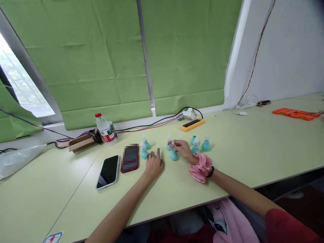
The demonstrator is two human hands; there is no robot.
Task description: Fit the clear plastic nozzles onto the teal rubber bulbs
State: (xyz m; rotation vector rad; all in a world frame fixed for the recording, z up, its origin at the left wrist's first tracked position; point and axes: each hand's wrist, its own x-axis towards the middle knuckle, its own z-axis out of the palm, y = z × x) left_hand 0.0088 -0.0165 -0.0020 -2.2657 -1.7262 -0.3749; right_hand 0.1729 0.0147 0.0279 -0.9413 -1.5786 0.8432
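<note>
My left hand (154, 164) rests on the table with one finger stretched forward and the others bent. A small whitish piece shows between its fingers, too small to name. Just left of it stand two teal squeeze bulbs with clear nozzles, the nearer bulb (144, 154) close to my fingertips. My right hand (182, 149) pinches the clear nozzle of an upright teal squeeze bulb (173, 155). Behind that hand, another teal bulb (168, 145) is partly hidden. To its right stand a nozzled bulb (206, 145), a second one (195, 148), and an open-topped bulb (193, 139).
Left of my hands lie a red-cased phone (130, 158) and a light-cased phone (108, 172). Farther back are a water bottle (105, 130), a cardboard tray (84, 143), cables and a yellow device (192, 125). Orange pieces (296, 113) lie far right.
</note>
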